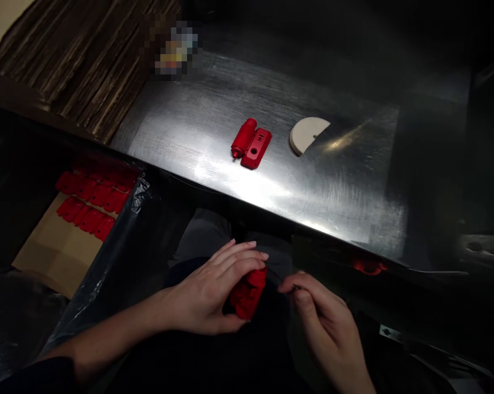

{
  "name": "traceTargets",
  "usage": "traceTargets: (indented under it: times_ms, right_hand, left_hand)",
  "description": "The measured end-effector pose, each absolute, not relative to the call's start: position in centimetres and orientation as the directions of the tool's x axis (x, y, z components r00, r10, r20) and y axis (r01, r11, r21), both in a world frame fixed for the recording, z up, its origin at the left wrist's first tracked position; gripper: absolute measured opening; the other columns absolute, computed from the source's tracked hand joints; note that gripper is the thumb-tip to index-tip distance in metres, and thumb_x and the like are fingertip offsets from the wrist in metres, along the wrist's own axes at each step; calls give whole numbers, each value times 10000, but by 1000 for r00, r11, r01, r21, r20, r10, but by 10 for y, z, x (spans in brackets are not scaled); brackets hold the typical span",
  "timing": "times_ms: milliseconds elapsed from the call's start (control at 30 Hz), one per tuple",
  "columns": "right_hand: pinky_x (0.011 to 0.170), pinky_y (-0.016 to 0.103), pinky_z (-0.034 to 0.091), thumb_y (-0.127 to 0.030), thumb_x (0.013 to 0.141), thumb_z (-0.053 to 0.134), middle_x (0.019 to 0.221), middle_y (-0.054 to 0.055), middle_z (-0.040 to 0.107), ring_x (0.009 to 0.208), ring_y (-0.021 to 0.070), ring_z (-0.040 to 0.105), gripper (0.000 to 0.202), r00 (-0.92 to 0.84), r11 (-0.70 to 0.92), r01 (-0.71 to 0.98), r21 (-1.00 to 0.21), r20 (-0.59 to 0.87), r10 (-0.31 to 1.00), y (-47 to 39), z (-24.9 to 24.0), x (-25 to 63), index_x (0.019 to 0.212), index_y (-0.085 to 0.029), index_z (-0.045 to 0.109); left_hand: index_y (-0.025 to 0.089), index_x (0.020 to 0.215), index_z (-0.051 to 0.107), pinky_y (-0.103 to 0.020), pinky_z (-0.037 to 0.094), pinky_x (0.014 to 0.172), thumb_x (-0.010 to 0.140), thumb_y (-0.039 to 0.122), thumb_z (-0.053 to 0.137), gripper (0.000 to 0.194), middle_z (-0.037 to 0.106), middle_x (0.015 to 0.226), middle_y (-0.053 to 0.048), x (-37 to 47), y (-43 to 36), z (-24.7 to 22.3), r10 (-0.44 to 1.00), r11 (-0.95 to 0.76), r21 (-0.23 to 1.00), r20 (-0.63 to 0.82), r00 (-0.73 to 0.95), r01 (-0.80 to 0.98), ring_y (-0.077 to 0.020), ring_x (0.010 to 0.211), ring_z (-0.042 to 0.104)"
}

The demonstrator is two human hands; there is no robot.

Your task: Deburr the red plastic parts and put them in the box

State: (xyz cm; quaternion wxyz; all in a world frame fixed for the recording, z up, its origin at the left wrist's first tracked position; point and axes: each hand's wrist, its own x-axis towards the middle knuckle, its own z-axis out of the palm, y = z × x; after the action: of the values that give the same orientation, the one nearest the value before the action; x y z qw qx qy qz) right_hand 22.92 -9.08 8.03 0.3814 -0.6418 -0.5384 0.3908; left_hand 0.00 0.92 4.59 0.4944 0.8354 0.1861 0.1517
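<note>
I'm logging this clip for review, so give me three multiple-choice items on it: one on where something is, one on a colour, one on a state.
1. Where does the half-round pale disc lie?
A. On the metal worktop, right of the red parts
B. In the cardboard box
C. In the person's lap

2. What colour are the parts stacked in the cardboard box?
A. Blue
B. Red
C. White

3. What is the left hand doing?
A. Lying flat on the worktop
B. Hanging open and holding nothing
C. Closed around a bunch of red parts

Answers: 1 A, the disc sits on the steel surface beside the red pair. 2 B, the rows in the box are red. 3 C, the fingers wrap the red pieces below the worktop edge, while the right hand pinches something too small to tell.
</note>
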Motion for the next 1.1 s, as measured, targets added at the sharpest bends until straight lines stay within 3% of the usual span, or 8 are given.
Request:
traceTargets:
  times_ms: [200,433,933,1100]
  right_hand:
    - [632,229,459,-261,1160,456,832,-59,684,678,107,670,228,-143,-36,552,-833,-138,980,-85,96,232,1001,-270,619]
    - [579,260,404,-278,1169,413,747,-55,634,601,120,630,323,-151,15,691,-723,-124,981,-80,91,229,881,-253,555]
    - [585,261,404,-304,1173,404,748,-55,642,592,122,621,345,-143,-64,653,-755,-205,968,-84,86,231,878,-253,575]
    - [585,265,387,-313,1172,408,769,-47,663,629,128,623,350,-218,-108,618,-779,-302,928,-79,88,235,861,-254,558]
  left_hand:
    - [232,1679,236,-586,457,1276,834,280,855,1049,576,1571,-211,3,7,51,461,-385,919,112,880,85,-392,1532,496]
    - [258,1687,254,-598,479,1244,803,397,914,1112,570,1559,-214,2,7,54,492,-300,948,63,868,102,-411,1496,521]
    - [229,1701,230,-578,489,1245,826,395,895,1112,566,1576,-228,4,10,52,456,-335,940,101,884,66,-392,1496,528]
    - [240,1716,184,-585,474,1255,841,395,883,1131,569,1587,-221,1,14,51,390,-384,920,80,917,83,-397,1505,528]
